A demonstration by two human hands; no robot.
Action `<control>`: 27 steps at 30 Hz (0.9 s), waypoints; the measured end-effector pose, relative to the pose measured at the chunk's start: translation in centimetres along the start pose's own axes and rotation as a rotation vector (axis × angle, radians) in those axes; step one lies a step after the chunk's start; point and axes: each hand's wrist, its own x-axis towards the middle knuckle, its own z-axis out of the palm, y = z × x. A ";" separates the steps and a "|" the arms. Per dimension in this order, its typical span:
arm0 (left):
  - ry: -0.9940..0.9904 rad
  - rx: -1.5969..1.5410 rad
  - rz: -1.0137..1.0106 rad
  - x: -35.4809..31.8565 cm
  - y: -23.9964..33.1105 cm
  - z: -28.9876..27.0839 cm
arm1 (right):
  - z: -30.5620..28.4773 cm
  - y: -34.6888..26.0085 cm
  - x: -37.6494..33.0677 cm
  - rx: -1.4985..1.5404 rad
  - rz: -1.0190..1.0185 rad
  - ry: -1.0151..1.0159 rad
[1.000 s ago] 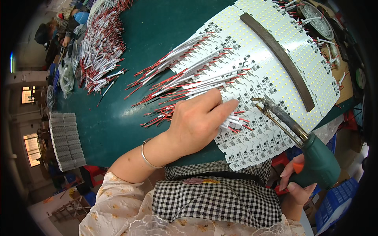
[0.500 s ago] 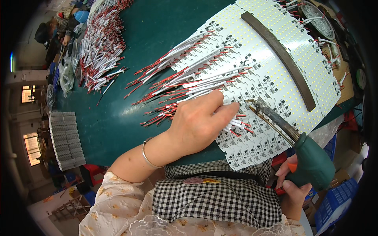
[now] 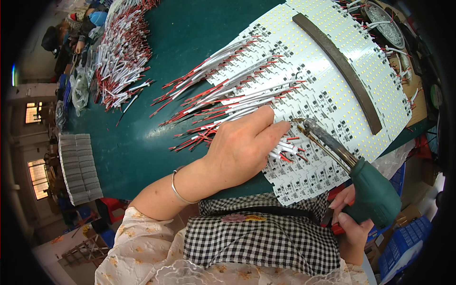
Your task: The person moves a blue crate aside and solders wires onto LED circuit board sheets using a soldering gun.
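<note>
My left hand (image 3: 240, 149) is closed in a pinch over the white circuit boards (image 3: 308, 164). Short white wires (image 3: 280, 151) with red leads stick out from under its fingers. My right hand (image 3: 352, 229) grips a green soldering gun (image 3: 376, 190) from below, at the right. The gun's dark metal nozzle (image 3: 327, 138) slants up and left, its thin tip close to my left fingertips above the boards. Whether the tip touches a wire or a board is too small to tell. More red and white wires (image 3: 237, 95) lie in rows across the boards' left edge.
A dark curved bar (image 3: 339, 66) lies across the boards. A large heap of wires (image 3: 123, 52) covers the far left of the green table (image 3: 128, 161). A grey ribbed pad (image 3: 80, 168) hangs at the left edge. A round dish (image 3: 385, 29) stands far right. Another person (image 3: 78, 28) is far left.
The soldering gun and my right hand have shifted slightly left, bringing the tip nearer my left fingertips. My left hand has barely moved and stays closed on the wires.
</note>
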 end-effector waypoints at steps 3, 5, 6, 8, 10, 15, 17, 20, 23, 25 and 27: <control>-0.005 -0.002 -0.007 0.0 0.0 0.0 | 0.4 -0.1 -0.2 -0.024 0.013 0.041; -0.006 -0.003 -0.012 0.0 0.1 0.1 | 0.4 -0.2 -0.4 -0.029 0.090 0.133; -0.002 -0.007 -0.014 0.0 0.1 0.1 | 0.4 -0.2 -0.5 -0.054 0.113 0.125; 0.003 -0.011 -0.016 0.0 0.1 0.1 | 0.4 -0.1 -0.5 -0.078 0.135 0.116; -0.009 -0.016 -0.020 -0.1 0.1 0.0 | 0.3 0.0 -0.5 -0.131 0.069 0.144; 0.010 -0.019 -0.009 -0.1 0.1 0.1 | 0.1 -0.6 -0.6 0.060 0.033 0.190; 0.009 -0.016 -0.007 -0.1 0.1 0.1 | 0.1 -0.8 -0.6 0.089 0.021 0.190; 0.001 -0.002 -0.005 -0.1 0.1 0.1 | 0.1 -1.0 -0.8 0.044 0.016 0.236; 0.005 -0.013 -0.017 -0.1 0.0 0.0 | -0.1 -1.0 -1.2 0.049 0.033 0.221; -0.049 -0.141 -0.061 -0.1 -0.4 0.0 | -0.3 -1.0 -1.5 0.056 0.028 0.223; -0.068 -0.184 -0.044 0.0 -0.8 0.2 | -0.5 -1.0 -1.9 0.061 0.026 0.229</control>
